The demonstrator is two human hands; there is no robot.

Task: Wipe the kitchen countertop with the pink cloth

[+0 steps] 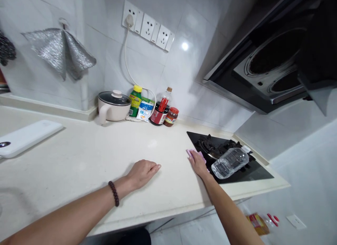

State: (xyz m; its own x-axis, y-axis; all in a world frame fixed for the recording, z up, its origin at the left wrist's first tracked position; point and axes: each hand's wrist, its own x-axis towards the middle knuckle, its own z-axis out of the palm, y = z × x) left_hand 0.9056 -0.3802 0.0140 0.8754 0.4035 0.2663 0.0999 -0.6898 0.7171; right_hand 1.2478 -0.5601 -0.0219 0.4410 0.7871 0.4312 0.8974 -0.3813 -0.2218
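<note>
My left hand point(144, 173) is loosely curled over the middle of the cream countertop point(126, 146), thumb pointing right, with nothing showing in it. A dark beaded bracelet point(114, 193) circles that wrist. At the left edge of the black gas hob point(263, 173), my right hand point(198, 163) presses a pink cloth point(190, 152) against the surface; most of the cloth is hidden under the palm. Just right of it, a large clear plastic bottle point(231, 163) with a white cap lies on its side across the hob.
Along the back wall stand a cream pot with a glass lid point(114, 104), a yellow-capped green bottle point(136, 101), several packets and jars point(171, 117). A white cutting board point(28, 138) lies at left. The range hood point(263, 66) overhangs the right side.
</note>
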